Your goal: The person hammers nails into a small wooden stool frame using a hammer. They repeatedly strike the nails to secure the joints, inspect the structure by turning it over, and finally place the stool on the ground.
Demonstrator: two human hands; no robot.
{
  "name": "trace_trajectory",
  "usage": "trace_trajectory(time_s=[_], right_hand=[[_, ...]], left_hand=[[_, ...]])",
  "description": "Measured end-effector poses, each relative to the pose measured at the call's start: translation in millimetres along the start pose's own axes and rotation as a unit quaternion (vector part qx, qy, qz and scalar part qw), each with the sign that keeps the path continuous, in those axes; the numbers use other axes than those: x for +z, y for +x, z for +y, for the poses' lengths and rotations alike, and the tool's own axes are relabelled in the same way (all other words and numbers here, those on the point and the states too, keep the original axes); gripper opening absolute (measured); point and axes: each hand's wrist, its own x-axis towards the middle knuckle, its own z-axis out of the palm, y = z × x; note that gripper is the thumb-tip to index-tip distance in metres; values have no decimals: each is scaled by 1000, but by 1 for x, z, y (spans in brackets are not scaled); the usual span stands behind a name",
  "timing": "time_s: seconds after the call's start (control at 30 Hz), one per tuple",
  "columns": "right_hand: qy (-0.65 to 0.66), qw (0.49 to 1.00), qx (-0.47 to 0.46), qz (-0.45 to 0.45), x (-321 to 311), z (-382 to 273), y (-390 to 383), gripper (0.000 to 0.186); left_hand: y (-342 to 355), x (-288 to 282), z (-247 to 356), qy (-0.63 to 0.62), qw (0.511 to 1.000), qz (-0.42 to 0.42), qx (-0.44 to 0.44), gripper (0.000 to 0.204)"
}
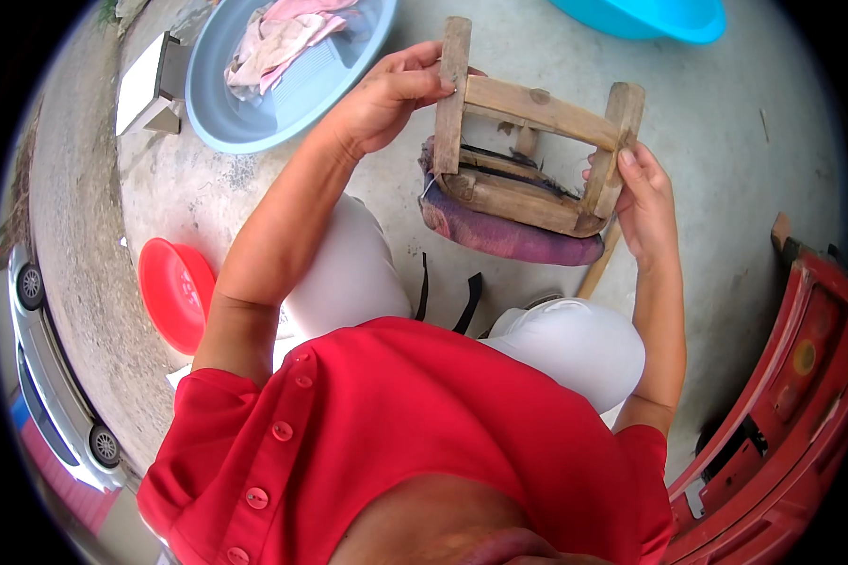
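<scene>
Between my two hands is a small wooden stool (pixel 542 110), tipped so its legs point away from me and its purple padded seat (pixel 509 231) faces my side. My left hand (pixel 396 94) grips the left leg near its top end, thumb pressed on the wood. On the other side my right hand (pixel 646 200) is closed round the right leg, with some fingers hidden behind it. Dark frayed strips hang inside the frame by the seat. Two black strips (pixel 469 301) lie on the floor between my knees.
At the far left a blue-grey basin (pixel 212 127) holds pink cloths and a washboard. A red basin (pixel 174 292) is by my left knee, and a bright blue basin (pixel 650 17) stands far off. Red metal machinery (pixel 773 405) is at right; a silver car (pixel 57 377) at left.
</scene>
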Motion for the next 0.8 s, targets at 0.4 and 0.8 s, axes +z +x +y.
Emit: trace_trajectory(time_s=[0.4, 0.8], right_hand=[[6, 999, -28, 23, -1, -1, -15, 43], [-14, 993, -96, 66, -9, 2, -21, 48]], left_hand=[[0, 10, -1, 58, 997, 15, 40, 61], [-6, 34, 7, 103, 991, -43, 79, 70]])
